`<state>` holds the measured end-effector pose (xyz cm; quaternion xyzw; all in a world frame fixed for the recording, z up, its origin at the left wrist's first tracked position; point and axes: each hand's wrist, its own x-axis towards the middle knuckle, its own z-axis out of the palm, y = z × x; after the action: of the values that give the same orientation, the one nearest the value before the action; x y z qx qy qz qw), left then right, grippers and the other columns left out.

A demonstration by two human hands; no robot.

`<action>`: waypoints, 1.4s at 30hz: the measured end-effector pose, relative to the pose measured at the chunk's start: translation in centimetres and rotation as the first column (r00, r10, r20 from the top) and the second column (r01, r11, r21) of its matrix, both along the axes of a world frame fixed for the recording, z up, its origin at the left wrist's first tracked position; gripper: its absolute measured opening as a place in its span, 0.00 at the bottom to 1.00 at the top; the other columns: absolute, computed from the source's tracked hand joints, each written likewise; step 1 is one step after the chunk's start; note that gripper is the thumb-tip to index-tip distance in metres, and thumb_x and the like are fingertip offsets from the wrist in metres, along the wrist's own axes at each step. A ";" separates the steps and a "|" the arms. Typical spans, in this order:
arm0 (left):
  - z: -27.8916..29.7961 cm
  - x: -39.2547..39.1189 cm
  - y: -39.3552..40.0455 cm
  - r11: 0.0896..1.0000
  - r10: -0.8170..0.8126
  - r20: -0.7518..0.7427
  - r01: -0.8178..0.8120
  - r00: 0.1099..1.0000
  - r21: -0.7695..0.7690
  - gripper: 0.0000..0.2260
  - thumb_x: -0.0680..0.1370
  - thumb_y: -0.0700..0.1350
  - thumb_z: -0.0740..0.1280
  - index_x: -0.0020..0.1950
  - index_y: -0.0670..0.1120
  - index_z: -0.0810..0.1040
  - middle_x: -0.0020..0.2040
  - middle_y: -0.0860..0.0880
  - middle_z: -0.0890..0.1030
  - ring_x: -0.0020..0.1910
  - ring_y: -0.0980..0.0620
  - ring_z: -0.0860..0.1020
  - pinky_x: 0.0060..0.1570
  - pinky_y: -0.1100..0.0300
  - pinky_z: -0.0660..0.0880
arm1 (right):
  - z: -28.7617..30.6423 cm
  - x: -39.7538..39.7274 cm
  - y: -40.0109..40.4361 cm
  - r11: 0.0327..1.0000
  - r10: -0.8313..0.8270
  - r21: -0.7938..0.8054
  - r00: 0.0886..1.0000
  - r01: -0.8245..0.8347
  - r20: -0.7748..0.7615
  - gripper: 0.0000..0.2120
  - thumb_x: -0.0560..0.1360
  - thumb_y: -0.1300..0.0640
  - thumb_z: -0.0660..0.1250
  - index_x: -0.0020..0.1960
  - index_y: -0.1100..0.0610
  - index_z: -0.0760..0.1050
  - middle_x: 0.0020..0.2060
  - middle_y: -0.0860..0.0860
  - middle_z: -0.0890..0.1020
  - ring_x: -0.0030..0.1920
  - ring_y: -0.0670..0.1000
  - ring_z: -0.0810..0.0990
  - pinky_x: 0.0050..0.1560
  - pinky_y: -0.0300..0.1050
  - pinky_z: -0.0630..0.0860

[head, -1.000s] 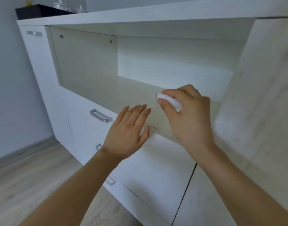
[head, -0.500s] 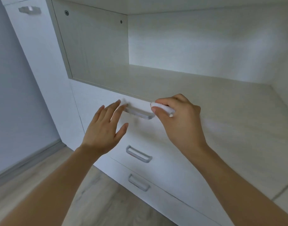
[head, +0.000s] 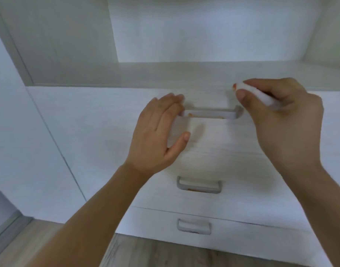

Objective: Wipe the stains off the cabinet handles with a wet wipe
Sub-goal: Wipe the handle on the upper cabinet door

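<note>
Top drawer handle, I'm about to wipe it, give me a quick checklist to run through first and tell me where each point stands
1. Wet wipe in the right hand: ok, pinched between thumb and fingers.
2. Wipe on the top handle: not ok, it is above the handle's right end, apart from it.
3. Stains located: ok, orange marks show along the top handle.
4. Left hand clear of the wiping path: not ok, its fingers cover the handle's left end.
5. Wipe clean: not ok, an orange smear shows at its tip.
6. Other handles clean: not ok, the middle handle shows orange marks.
</note>
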<state>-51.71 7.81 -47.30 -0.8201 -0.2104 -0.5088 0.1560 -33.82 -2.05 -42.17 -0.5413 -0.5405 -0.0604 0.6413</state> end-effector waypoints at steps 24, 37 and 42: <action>-2.7 0.6 -0.2 1.000 0.018 0.111 -0.017 0.994 -0.008 0.24 0.78 0.48 0.60 0.72 0.41 0.63 0.71 0.42 0.67 0.73 0.45 0.62 0.70 0.44 0.62 | -4.2 -0.4 -0.2 0.983 0.073 0.172 0.993 -0.056 -0.094 0.08 0.75 0.55 0.69 0.54 0.50 0.79 0.48 0.45 0.80 0.50 0.38 0.78 0.52 0.26 0.71; -4.2 2.8 0.1 0.994 -0.046 0.210 0.066 0.977 -0.086 0.31 0.75 0.48 0.61 0.75 0.44 0.52 0.75 0.43 0.56 0.76 0.46 0.51 0.75 0.48 0.43 | -6.3 -2.4 0.0 0.975 0.023 0.215 0.935 0.058 -0.355 0.07 0.75 0.54 0.69 0.52 0.46 0.80 0.49 0.47 0.83 0.51 0.46 0.81 0.54 0.37 0.77; -4.4 2.6 0.4 0.993 -0.056 0.186 0.073 0.981 -0.090 0.32 0.76 0.49 0.60 0.76 0.44 0.50 0.76 0.45 0.53 0.77 0.49 0.48 0.75 0.49 0.41 | -5.6 -2.6 1.2 0.975 0.066 0.220 0.924 0.020 -0.377 0.09 0.76 0.56 0.68 0.49 0.41 0.79 0.49 0.46 0.83 0.52 0.42 0.81 0.57 0.37 0.75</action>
<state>-49.06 8.17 -51.74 -0.7827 -0.2214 -0.5762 0.0798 -36.43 -0.81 -47.76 -0.4621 -0.4018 -0.0055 0.7906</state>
